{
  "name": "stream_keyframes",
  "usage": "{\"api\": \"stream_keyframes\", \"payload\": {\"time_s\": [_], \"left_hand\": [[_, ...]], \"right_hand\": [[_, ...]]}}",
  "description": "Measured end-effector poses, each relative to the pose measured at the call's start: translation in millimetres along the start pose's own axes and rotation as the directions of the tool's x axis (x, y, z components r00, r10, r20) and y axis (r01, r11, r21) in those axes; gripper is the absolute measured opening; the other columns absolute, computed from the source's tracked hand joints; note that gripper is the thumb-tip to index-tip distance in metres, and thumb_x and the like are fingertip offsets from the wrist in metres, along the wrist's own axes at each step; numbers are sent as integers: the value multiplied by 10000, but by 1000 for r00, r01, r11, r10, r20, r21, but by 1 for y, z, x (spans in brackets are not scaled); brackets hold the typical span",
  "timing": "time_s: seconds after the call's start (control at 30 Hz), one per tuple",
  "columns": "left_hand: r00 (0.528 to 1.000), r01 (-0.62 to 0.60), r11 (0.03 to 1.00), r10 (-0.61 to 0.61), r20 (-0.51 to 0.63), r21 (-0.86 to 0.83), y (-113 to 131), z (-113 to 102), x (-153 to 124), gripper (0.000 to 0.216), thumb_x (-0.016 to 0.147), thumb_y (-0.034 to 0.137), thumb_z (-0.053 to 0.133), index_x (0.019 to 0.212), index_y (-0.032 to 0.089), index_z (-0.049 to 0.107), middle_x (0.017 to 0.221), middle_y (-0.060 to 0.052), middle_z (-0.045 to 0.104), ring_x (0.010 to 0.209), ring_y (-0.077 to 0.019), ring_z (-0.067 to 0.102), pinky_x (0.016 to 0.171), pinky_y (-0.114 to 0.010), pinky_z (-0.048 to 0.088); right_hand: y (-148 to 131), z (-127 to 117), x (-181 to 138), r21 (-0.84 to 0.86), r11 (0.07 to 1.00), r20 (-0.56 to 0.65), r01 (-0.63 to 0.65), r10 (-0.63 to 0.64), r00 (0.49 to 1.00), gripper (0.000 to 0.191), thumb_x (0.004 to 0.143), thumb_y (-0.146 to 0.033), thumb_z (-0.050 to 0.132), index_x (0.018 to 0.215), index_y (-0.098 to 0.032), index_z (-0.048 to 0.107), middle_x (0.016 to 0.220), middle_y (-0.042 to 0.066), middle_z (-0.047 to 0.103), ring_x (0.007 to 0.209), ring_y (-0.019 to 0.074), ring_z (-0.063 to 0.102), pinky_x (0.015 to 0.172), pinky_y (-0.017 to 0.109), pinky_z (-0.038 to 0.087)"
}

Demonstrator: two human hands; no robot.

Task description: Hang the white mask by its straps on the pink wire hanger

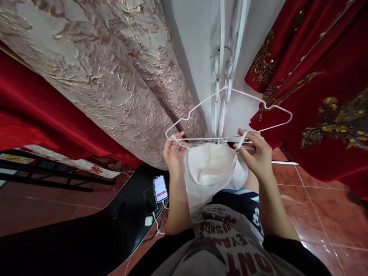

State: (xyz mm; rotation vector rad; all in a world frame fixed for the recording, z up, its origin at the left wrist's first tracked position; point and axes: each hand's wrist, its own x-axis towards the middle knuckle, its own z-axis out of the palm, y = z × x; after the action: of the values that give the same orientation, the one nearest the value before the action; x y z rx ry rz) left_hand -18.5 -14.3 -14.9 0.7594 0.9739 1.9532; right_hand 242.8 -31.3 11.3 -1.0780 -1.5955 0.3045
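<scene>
A thin pale pink clothes hanger (227, 89) sits upright in front of me, its hook by a white metal rack (220, 34). Below its bottom bar is a sheer white garment (209, 165) with a cream, cup-like inner part. My left hand (174, 151) is closed at the hanger's lower left corner, with a white strap of the garment at its fingers. On the other side, my right hand (257, 151) pinches a looped white strap (243, 140) between thumb and fingers, near the bottom bar.
Pinkish brocade cloth (129, 69) hangs at left, and red embroidered garments (324, 88) hang at right. A black glossy bench (86, 226) bears a lit phone (161, 188), a dark phone (150, 200) and a white charging cable (156, 222). Reddish tiles (310, 207) cover the floor.
</scene>
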Motion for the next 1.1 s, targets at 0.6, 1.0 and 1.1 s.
{"api": "stream_keyframes", "payload": {"time_s": [0.6, 1.0, 1.1], "left_hand": [[833, -382, 782, 61, 550, 492, 85, 18, 72, 192, 884, 255, 810, 698, 211, 791, 713, -56, 776, 705, -227, 732, 619, -292, 578], [833, -311, 812, -17, 553, 493, 45, 25, 85, 293, 868, 261, 814, 612, 199, 687, 590, -15, 649, 567, -148, 561, 556, -244, 436], [927, -161, 874, -26, 375, 459, 26, 6, 77, 258, 837, 306, 881, 703, 184, 697, 637, -17, 662, 571, -128, 581, 548, -225, 442]], "right_hand": [[8, 15, 3, -94, 995, 49, 32, -27, 998, 415, 950, -508, 743, 1294, -277, 769, 1050, 86, 750, 1002, 274, 670, 900, 454, 563], [11, 19, -1, -97, 993, 54, 65, -60, 997, 392, 958, -458, 751, 1311, -289, 759, 1053, 70, 739, 1030, 277, 648, 935, 455, 540], [10, 19, -1, -103, 994, 53, 45, -39, 998, 380, 969, -461, 732, 1308, -292, 762, 1045, 71, 742, 1020, 277, 648, 918, 448, 543]]}}
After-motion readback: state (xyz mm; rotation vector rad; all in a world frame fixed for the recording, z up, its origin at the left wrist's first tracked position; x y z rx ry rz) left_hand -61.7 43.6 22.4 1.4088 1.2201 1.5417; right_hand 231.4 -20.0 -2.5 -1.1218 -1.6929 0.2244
